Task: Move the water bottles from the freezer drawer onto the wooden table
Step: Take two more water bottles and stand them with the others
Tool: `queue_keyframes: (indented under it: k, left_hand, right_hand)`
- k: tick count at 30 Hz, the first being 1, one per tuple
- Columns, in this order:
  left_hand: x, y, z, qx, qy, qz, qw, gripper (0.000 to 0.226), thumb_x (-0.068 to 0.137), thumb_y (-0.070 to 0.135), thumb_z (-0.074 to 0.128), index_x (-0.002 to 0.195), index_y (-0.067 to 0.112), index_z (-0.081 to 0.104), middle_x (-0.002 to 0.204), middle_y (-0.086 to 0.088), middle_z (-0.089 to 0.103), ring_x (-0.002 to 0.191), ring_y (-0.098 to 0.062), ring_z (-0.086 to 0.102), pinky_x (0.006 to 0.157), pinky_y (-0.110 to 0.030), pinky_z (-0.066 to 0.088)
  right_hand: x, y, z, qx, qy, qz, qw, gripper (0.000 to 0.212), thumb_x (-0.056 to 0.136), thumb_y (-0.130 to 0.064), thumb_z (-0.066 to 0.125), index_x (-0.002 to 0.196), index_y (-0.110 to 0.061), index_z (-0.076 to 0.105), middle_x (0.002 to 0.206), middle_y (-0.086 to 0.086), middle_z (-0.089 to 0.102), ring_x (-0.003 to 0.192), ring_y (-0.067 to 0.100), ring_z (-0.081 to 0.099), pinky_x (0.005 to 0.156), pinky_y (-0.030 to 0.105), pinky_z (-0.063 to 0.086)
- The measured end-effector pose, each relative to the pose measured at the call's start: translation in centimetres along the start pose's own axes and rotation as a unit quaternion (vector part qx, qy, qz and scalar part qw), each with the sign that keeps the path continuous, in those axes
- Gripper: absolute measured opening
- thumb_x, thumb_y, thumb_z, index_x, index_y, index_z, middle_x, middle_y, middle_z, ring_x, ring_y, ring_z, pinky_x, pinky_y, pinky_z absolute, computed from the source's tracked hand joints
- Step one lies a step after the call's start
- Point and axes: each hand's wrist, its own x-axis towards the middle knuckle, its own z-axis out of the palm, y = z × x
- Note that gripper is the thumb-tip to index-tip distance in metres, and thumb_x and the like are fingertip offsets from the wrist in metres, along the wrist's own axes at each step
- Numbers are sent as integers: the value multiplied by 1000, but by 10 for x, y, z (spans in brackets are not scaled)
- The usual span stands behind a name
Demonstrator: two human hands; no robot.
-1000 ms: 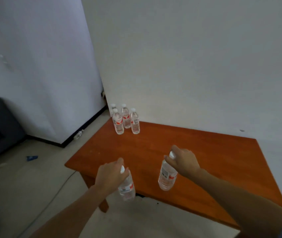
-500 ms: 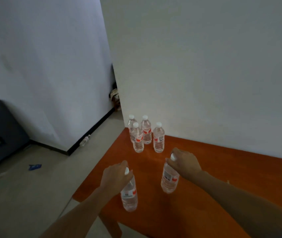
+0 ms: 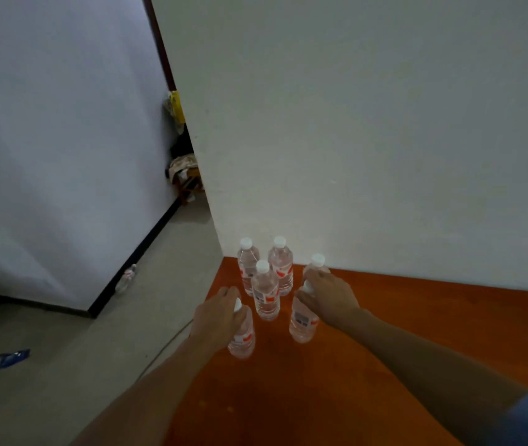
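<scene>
1. Our left hand (image 3: 216,313) has its fingers curled over the cap and neck of the left bottle (image 3: 242,338) and carries it from the top. The bottle hangs upright, close to the left edge of the table (image 3: 401,342).
2. Our right hand (image 3: 328,299) has the same top grip on the right bottle (image 3: 303,323), which is upright and further in over the wood.
3. We cannot tell whether either base touches the table yet.
4. The cluster of four bottles (image 3: 266,291) stands upright in the far corner by the wall (image 3: 353,140), just beyond both hands. Its front one sits between our two carried bottles. Our right knuckles are just in front of its rightmost one.
5. Step in hand, by our reading: set both down beside the cluster.
6. Do it well:
   - Lower straight down and land each base flat before relaxing the fingers.
   - A cap grip lets a bottle swing, so let it settle before release.
7. Bring the left bottle inward first. Near that edge, a tilt would likely send it to the floor (image 3: 63,365).
8. Keep the right bottle clear of the cluster. After release, lift the hand straight up so the knuckles don't clip the caps behind.
9. The freezer drawer is not in view, so we can't say how many bottles remain.
</scene>
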Motion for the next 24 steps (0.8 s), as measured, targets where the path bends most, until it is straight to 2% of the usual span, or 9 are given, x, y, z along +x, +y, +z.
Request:
queue_keyframes:
  k: [6,8,11,14,17,20,22,24]
  left_hand:
    - [49,-16,25,18,-36,16,999,25,94,44,46,104,22,48,99,4,55,79,-13,54,67,-27,44]
    - [60,-21,31,7,-39,17,999,26,94,44,46,105,21,49,100,4,56,79,-14,54,68,-28,46]
    - [70,-24,36,-8,-37,29,999,27,93,45,49,107,21,50,98,5,56,78,-12,52,65,-24,40]
    - [76,-28,37,-11,-48,50,998,32,92,47,49,113,22,51,96,7,54,77,-9,50,65,-23,36]
    - [80,-35,32,16,-53,75,996,37,93,50,45,118,23,50,105,6,55,83,-8,50,66,-21,35]
    - [81,-41,19,44,-10,142,989,34,93,45,46,116,21,52,111,1,57,90,-12,54,64,-21,35]
    - [85,-35,10,37,12,189,981,32,94,42,46,115,19,55,115,0,58,91,-13,58,60,-19,37]
    - [82,-21,2,39,13,254,966,32,96,41,42,115,19,54,115,1,59,90,-13,59,56,-19,40]
  right_hand:
    - [48,4,31,-33,-27,-45,998,35,90,-53,51,109,-24,52,110,-1,65,96,15,61,77,30,51]
    - [57,5,37,-47,-36,-50,997,37,91,-56,49,110,-25,52,110,-1,65,96,15,61,79,32,52]
    - [63,3,41,-60,-42,-38,997,38,90,-58,48,110,-25,52,109,-2,64,97,14,60,81,33,50]
    - [65,-3,41,-61,-47,-7,997,40,88,-55,52,113,-24,52,111,-2,62,99,16,59,81,35,50]
    - [59,-9,36,-52,-46,40,997,40,88,-47,57,120,-24,48,117,0,61,102,18,60,80,35,50]
    - [39,-16,26,-50,-25,107,993,46,89,-44,58,129,-26,44,125,0,58,100,17,62,76,31,53]
    - [21,-15,19,-54,-13,142,988,47,90,-45,58,131,-27,44,121,-2,60,91,14,62,70,26,53]
    - [-11,-17,9,-65,-8,185,981,49,90,-48,56,132,-27,44,117,-3,60,92,15,60,74,29,53]
